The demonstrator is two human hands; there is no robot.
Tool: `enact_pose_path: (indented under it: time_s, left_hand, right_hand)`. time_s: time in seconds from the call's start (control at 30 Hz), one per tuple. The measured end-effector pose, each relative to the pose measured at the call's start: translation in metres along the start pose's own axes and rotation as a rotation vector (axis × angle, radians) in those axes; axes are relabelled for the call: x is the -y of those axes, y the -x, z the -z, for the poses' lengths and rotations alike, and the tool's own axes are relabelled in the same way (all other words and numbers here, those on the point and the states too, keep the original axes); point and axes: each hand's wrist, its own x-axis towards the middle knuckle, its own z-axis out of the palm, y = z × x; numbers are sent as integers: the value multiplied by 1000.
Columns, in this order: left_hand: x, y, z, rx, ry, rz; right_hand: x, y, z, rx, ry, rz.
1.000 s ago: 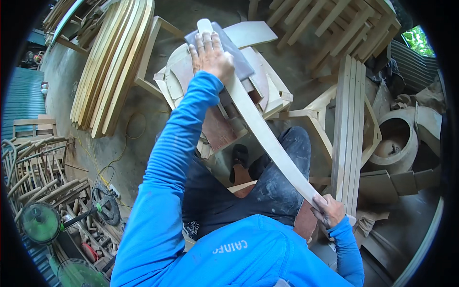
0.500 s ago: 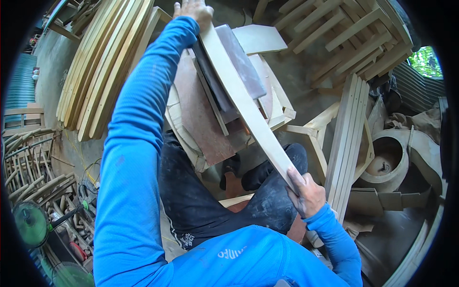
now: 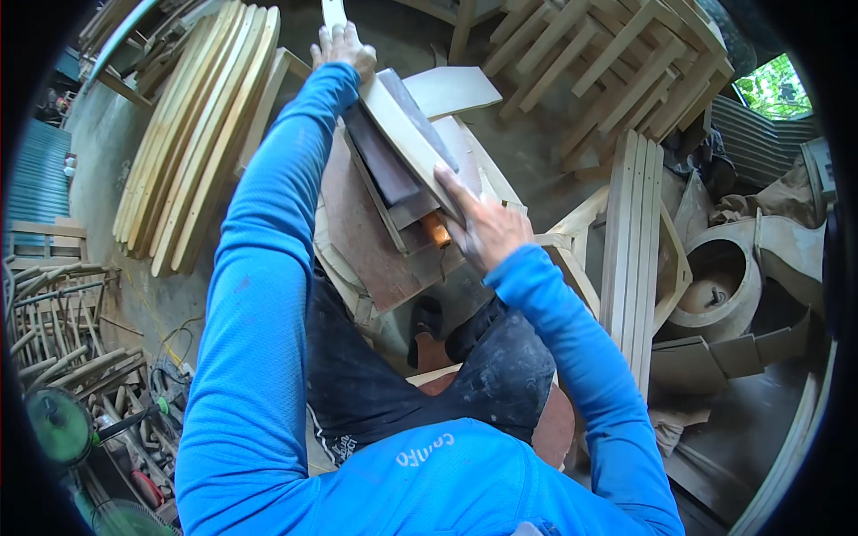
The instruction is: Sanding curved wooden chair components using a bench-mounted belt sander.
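A long, pale, slightly curved wooden slat runs slantwise from far left to near right in front of me. My left hand is closed round its far part, and the far tip sticks out beyond the fingers. My right hand grips the near end, with the index finger laid along the wood. The slat passes over a machine-like block with a dark smooth slab on its left and a grey flat slab on its right. An orange-brown cylinder shows beside my right hand. Under the block lies a reddish-brown board.
Curved wooden slats stand stacked at the left. Wooden frames pile up at the far right. Straight slats lean on my right, near a round blower housing. A green fan stands at the lower left.
The slat has been pushed away from me, its near end now close to the block. My right hand has moved forward and left with it; my left hand sits slightly nearer and farther left.
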Motion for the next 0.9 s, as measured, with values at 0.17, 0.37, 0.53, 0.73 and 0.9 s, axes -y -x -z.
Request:
enact_pose_path:
  time_s: [0.17,0.37,0.53,0.73,0.9]
  left_hand:
    - [-35,91,16,44,-35,45]
    - [-84,221,47,41,77,73]
    - [-104,265,55,73,129,50]
    - [-83,199,34,21,121,-9]
    - [-52,98,6,-5,23,-49]
  right_hand:
    - [3,20,-10,31,-91,0]
    - [-37,185,3,148,-149,106]
    - [-65,289,6,105,-210,151]
    - [-32,235,0,127,-144,23]
    - [-15,147,-6,55,-125,29]
